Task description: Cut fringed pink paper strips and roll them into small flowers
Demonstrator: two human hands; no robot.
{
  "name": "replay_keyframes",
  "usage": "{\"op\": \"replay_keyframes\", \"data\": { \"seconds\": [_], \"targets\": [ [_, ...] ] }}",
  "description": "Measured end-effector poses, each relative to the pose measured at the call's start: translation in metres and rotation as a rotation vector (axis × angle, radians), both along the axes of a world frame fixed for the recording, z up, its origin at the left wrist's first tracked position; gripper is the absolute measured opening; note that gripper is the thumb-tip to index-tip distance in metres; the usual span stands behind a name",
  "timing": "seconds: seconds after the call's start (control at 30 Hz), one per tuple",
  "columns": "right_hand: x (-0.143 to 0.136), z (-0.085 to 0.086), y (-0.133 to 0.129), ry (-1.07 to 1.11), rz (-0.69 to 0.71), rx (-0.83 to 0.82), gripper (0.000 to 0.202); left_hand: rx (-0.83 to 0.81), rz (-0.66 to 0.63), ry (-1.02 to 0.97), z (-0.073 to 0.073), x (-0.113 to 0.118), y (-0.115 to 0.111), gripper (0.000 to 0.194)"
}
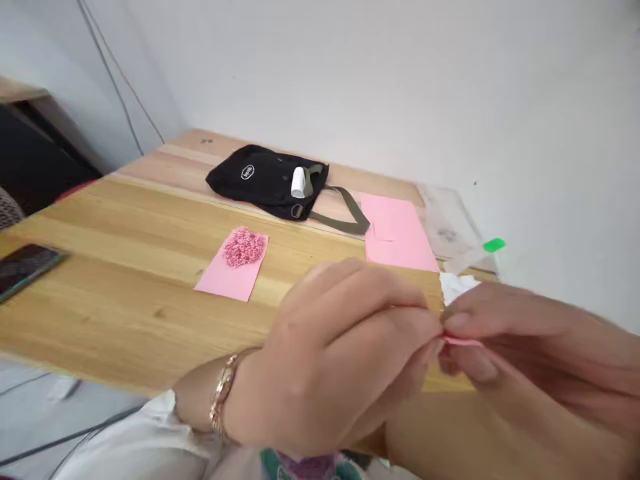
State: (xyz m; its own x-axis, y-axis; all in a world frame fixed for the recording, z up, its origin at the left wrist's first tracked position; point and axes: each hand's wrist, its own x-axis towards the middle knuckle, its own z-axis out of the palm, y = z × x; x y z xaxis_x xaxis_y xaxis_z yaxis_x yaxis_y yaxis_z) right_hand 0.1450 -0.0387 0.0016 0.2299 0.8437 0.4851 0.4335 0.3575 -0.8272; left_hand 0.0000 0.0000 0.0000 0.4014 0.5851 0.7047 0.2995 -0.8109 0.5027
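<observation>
My left hand, with a gold-coloured bracelet at the wrist, is closed in a pinch near the front edge of the wooden table. My right hand meets it fingertip to fingertip, its thumb and finger pressed together. Between the fingertips shows a thin pink strip, probably paper; both hands grip it and most of it is hidden. Beyond the left hand, a heap of small pink bead-like pieces rests on a pink paper rectangle. A larger pink sheet lies behind the hands, with a smaller pink piece on it.
A black bag with olive straps lies at the table's back, a white roll on top. Crumpled white paper, a clear plastic sleeve and a green tab are at right. A phone lies at the left edge.
</observation>
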Motion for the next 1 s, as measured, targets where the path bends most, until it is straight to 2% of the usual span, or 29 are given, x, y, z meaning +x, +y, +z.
{"op": "replay_keyframes", "data": {
  "seconds": [0.27, 0.43, 0.73, 1.0],
  "targets": [
    [0.006, 0.003, -0.002, -0.042, 0.010, 0.017, 0.013, 0.014, -0.021, 0.009, 0.002, -0.002, 0.001, 0.016],
    [0.019, 0.012, 0.000, -0.162, 0.165, -0.061, 0.018, 0.001, -0.037, 0.008, 0.003, -0.003, 0.000, 0.017],
    [0.029, 0.011, 0.000, -0.186, 0.263, -0.080, 0.025, -0.001, -0.043, 0.012, 0.003, -0.004, 0.000, 0.019],
    [0.029, 0.012, 0.001, -0.183, 0.255, -0.084, 0.027, 0.004, -0.033, 0.039, 0.003, -0.003, 0.000, 0.022]
  ]
}}
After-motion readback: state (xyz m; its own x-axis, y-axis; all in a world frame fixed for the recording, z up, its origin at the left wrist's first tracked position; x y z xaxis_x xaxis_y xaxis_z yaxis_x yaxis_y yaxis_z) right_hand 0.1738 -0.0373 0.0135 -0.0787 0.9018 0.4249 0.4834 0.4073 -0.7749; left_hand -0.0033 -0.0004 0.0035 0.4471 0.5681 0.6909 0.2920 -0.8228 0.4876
